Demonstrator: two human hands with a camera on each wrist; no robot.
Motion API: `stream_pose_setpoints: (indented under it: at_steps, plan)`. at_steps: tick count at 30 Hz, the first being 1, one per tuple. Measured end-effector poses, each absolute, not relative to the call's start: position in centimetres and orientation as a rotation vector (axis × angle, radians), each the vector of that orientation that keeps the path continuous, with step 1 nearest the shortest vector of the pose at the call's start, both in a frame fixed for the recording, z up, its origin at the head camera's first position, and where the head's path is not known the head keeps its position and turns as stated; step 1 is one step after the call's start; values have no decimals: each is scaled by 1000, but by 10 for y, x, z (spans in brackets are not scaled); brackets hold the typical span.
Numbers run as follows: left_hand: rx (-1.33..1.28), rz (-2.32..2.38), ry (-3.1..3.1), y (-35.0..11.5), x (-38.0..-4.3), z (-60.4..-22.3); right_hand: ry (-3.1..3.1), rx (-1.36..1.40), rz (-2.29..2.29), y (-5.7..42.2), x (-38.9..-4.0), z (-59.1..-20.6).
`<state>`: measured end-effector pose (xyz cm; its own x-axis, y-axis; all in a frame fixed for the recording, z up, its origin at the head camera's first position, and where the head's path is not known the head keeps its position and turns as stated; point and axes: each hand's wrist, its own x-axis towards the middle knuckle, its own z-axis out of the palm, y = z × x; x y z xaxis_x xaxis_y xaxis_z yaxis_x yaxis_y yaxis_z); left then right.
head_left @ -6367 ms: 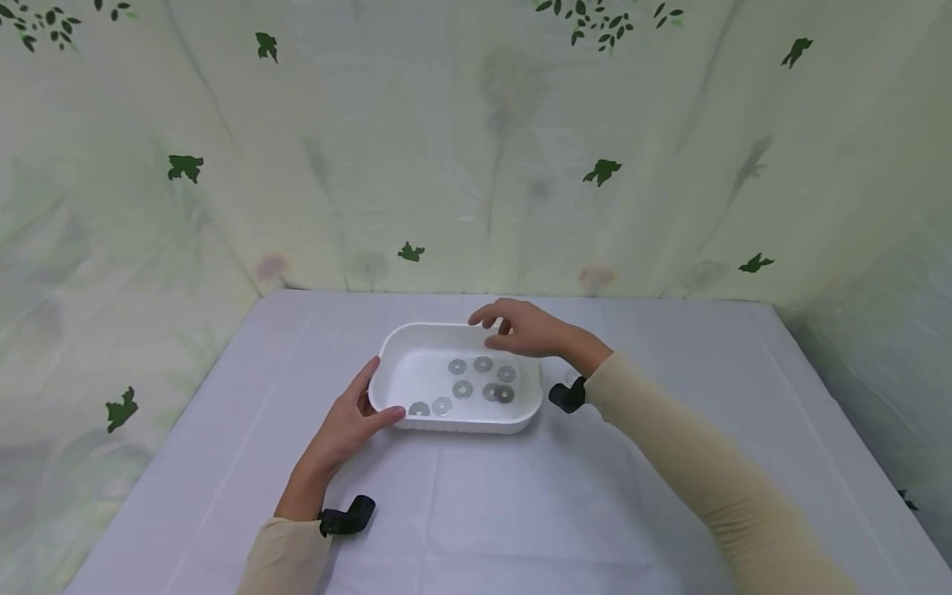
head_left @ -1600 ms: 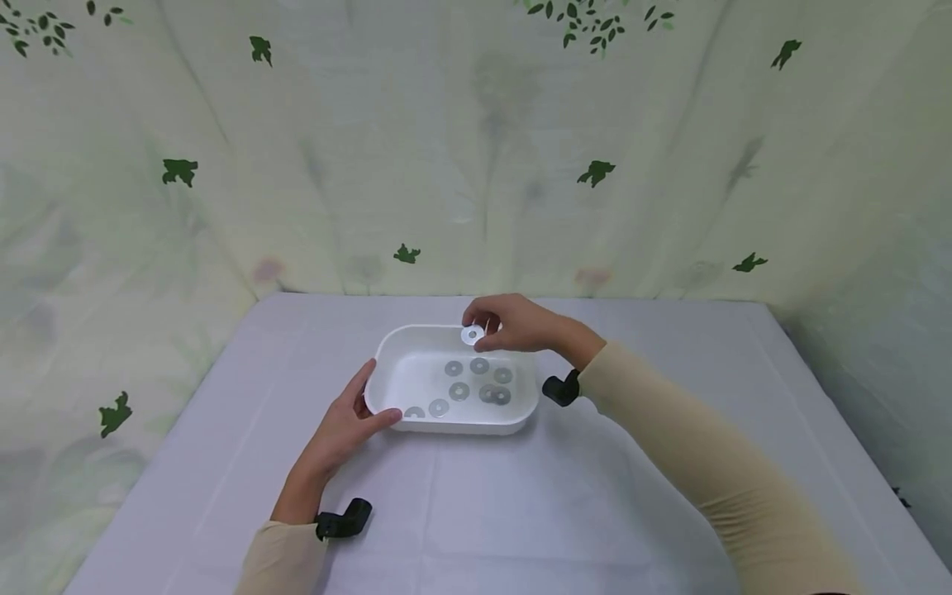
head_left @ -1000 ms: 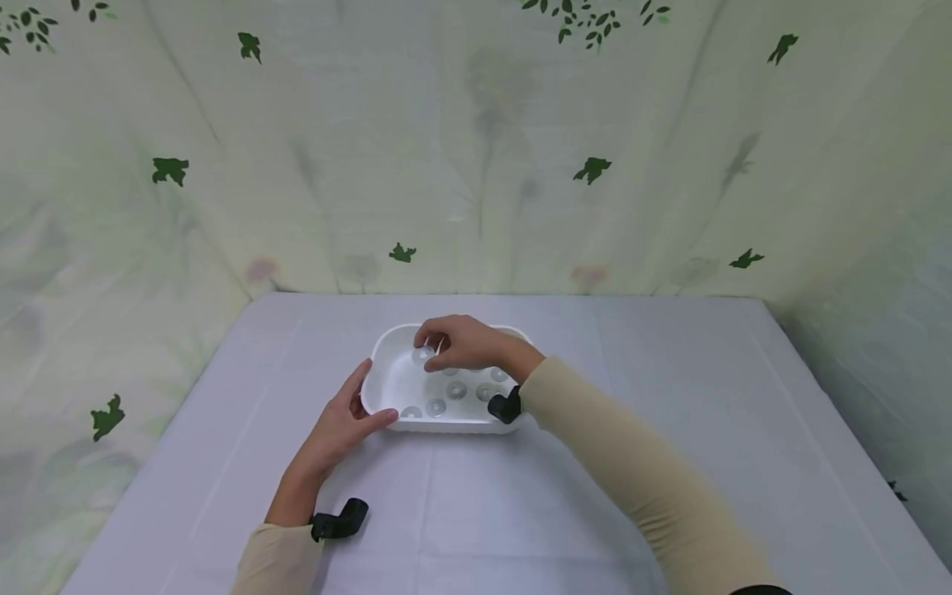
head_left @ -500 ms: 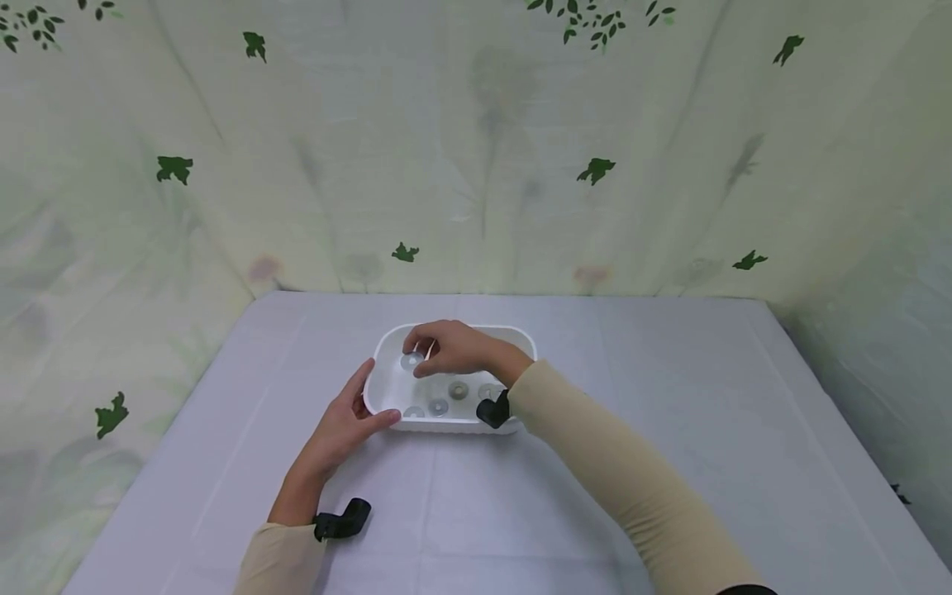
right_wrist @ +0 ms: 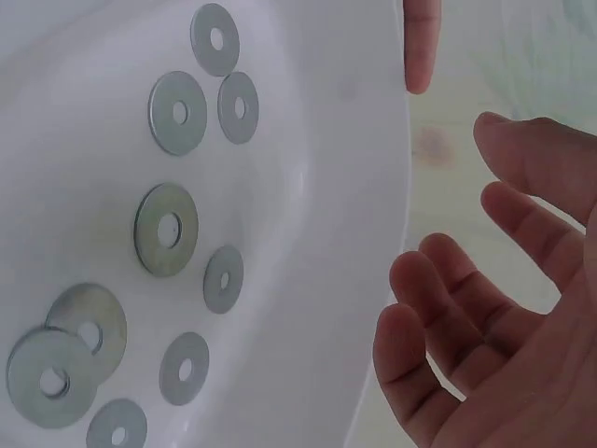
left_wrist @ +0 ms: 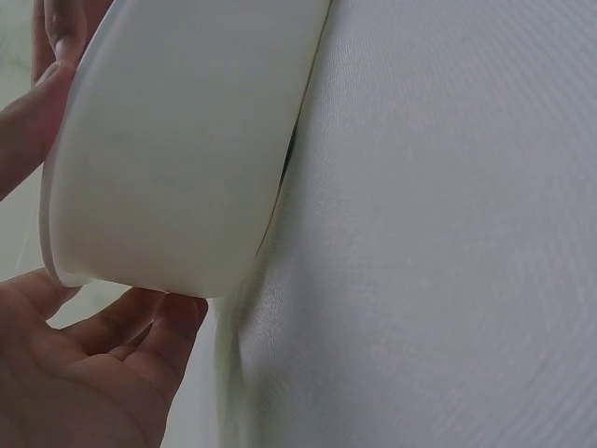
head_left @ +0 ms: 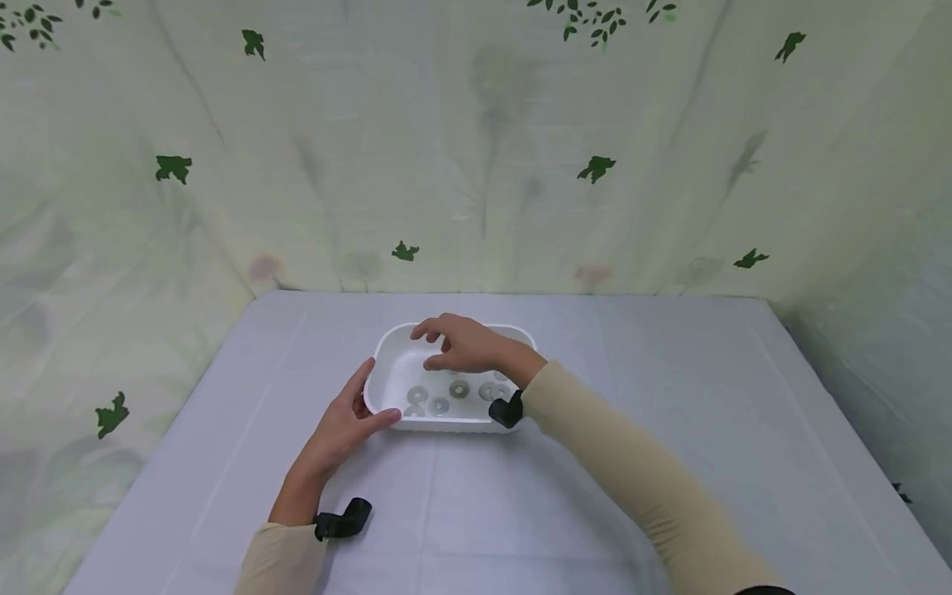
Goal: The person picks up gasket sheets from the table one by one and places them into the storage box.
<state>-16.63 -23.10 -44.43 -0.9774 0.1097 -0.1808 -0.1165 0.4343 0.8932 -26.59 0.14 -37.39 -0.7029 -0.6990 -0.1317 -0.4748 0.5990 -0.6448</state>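
A white oblong plastic tray [head_left: 455,426] stands on the table. My left hand [head_left: 348,423] grips its left end, thumb over the front rim and fingers against the end wall [left_wrist: 177,159]. Over the tray's far left part hovers my right hand [head_left: 467,345], fingers spread and slightly bent, holding nothing. Several flat metal washers lie on the tray floor. In the right wrist view one washer [right_wrist: 168,230] lies near the middle and a washer [right_wrist: 52,377] overlaps another. A washer [head_left: 417,395] lies near my left thumb. My right hand and wrist hide part of the tray in the head view.
A white cloth [head_left: 521,504] covers the table. A pale curtain [head_left: 476,165] with green leaf prints hangs behind the table's far edge. Each wrist wears a black camera mount, such as the left mount [head_left: 345,519] beside the sleeve.
My right hand carried a washer leftward over the tray and let it go; that washer now lies at the tray's left, and the hand has lifted slightly. My left hand keeps its grip.
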Motion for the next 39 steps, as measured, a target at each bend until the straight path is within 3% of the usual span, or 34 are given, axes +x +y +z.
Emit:
stream_pose_setpoints:
  at_steps: [13,26,39]
  plan:
    - [-32,1501,2529,-233,-166,-440,2585,-922,-969,80,-251,-364]
    - [-45,1513,2517,-232,-165,-443,2670,-504,-1238,200,-227,-396]
    - [-37,1458,2557,-229,-164,-439,2712,-477,-1231,216,-215,-397]
